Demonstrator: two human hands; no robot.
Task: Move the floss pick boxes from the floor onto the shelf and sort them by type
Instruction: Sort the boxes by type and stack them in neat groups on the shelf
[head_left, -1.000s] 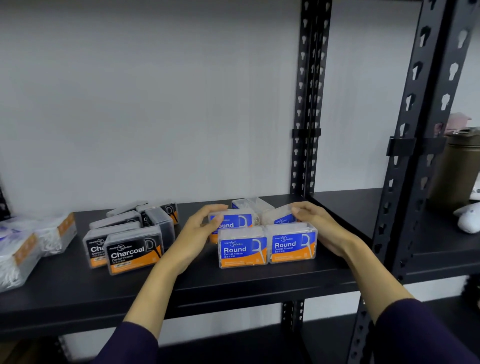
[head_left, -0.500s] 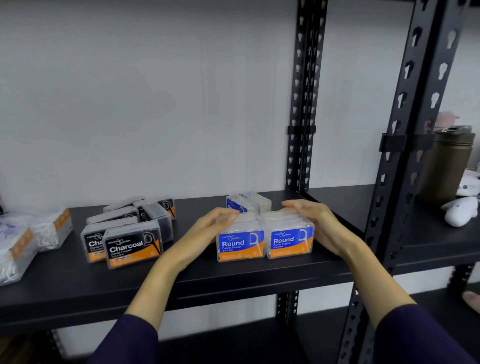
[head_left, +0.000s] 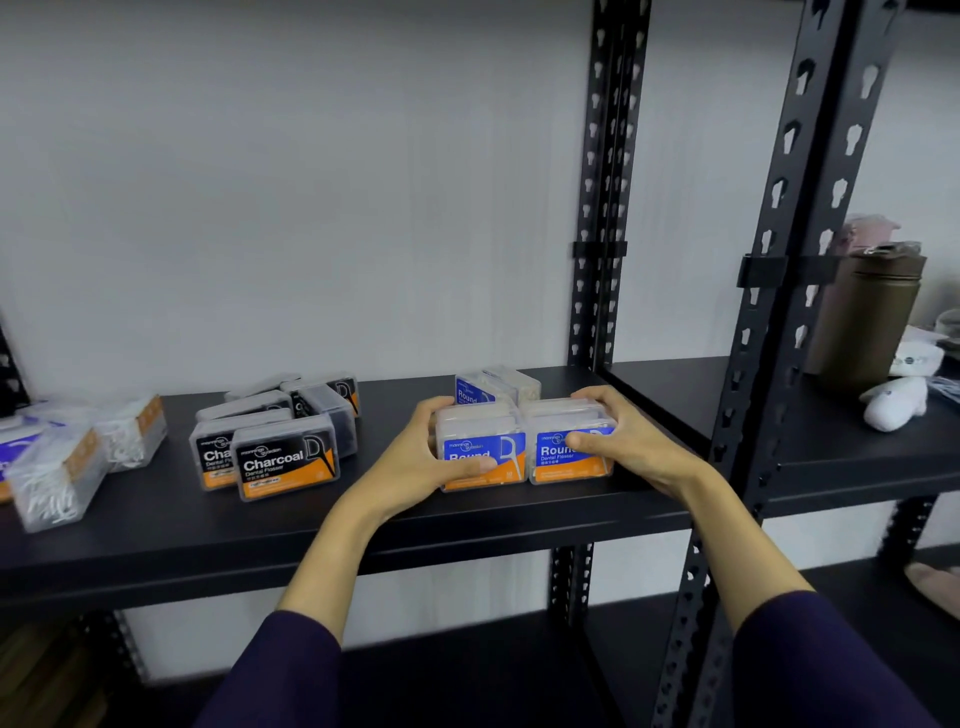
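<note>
On the black shelf (head_left: 363, 525) stand two blue "Round" floss pick boxes side by side. My left hand (head_left: 415, 457) grips the left Round box (head_left: 480, 449), thumb across its front. My right hand (head_left: 623, 441) grips the right Round box (head_left: 566, 457), fingers over its top and thumb on the label. Another blue Round box (head_left: 485, 387) lies behind them. To the left sits a group of black "Charcoal" boxes (head_left: 285, 462). At the far left are clear boxes of white picks (head_left: 57, 478).
A black slotted upright (head_left: 600, 208) rises behind the Round boxes, and a nearer upright (head_left: 779, 312) stands to the right. On the neighbouring shelf are a brown bottle (head_left: 865, 317) and a white object (head_left: 893, 402). A lower shelf runs beneath.
Both hands have come forward from the rear boxes and closed around the two front Round boxes, thumbs now over their labels. The camera has shifted slightly.
</note>
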